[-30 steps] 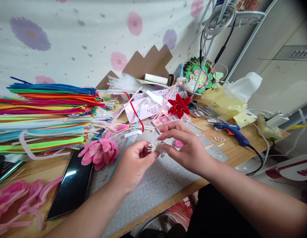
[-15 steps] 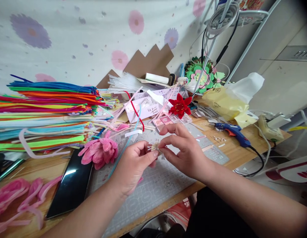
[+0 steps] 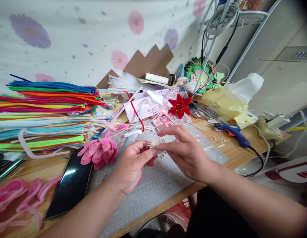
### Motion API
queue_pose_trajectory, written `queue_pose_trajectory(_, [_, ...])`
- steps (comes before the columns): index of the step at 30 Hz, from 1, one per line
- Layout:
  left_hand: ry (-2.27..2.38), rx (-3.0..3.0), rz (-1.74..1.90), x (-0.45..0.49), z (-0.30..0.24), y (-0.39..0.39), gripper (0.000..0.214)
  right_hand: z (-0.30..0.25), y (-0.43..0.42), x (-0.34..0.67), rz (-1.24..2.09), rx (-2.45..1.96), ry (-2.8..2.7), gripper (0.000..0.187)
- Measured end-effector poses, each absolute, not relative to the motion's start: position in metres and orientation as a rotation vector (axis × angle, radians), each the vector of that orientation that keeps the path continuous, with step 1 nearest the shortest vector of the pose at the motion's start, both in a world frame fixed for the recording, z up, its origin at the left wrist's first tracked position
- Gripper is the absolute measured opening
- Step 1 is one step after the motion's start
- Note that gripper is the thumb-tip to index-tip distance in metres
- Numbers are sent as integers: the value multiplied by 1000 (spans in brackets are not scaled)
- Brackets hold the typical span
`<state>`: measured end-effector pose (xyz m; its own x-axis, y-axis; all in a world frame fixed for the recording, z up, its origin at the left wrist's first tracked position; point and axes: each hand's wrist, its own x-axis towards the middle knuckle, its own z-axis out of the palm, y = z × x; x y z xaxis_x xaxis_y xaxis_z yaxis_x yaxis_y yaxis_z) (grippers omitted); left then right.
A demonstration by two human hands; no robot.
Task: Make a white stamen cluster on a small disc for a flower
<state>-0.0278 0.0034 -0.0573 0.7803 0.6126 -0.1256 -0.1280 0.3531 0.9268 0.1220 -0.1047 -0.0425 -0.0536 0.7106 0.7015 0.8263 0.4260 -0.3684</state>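
Note:
My left hand (image 3: 130,167) is closed in a pinch on a small white tufted flower centre (image 3: 155,144), held just above the grey cutting mat (image 3: 153,186). My right hand (image 3: 187,152) reaches in from the right, its fingertips touching the same tuft, the other fingers spread. A pink pipe-cleaner flower (image 3: 99,152) lies on the mat just left of my left hand. A red flower (image 3: 179,105) sits behind my hands on a clear compartment box.
A tall stack of coloured pipe cleaners (image 3: 44,112) fills the left. A black phone (image 3: 70,185) lies at the lower left beside pink loops (image 3: 17,198). A blue glue gun (image 3: 233,132), yellow bag (image 3: 224,102) and power strip (image 3: 267,130) sit right.
My right hand's fingers shifted on the tuft, from a curled pinch to a flatter reach. My left hand stayed nearly still, holding the tuft.

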Motion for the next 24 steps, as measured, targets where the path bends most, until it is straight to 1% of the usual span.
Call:
queue_pose_trajectory(6, [539, 1151, 489, -28, -60, 5, 9, -46, -107, 134, 383, -1207, -1190, 21])
queue_pose_trajectory(8, [550, 1152, 506, -27, -60, 5, 10, -50, -104, 134, 616, -1169, -1037, 25])
queue_pose_trajectory(10, [562, 1144, 525, -27, -62, 5, 10, -54, -100, 129, 831, -1147, -967, 33])
queue_pose_trajectory(12, [573, 1146, 536, -27, -64, 6, 9, -56, -96, 123, 965, -1143, -941, 41])
queue_pose_trajectory(14, [574, 1183, 541, -26, -66, 5, 7, -58, -92, 116, 993, -1152, -931, 46])
queue_pose_trajectory(17, [564, 1292, 533, -27, -67, 4, 5, -60, -87, 108, 909, -1207, -916, 47])
queue_pose_trajectory(21, [565, 1475, 498, -28, -65, 4, 9, -61, -82, 106, 877, -1264, -886, 41])
queue_pose_trajectory(24, [520, 1457, 442, -29, -63, 8, 7, -59, -82, 107, 925, -1282, -888, 37])
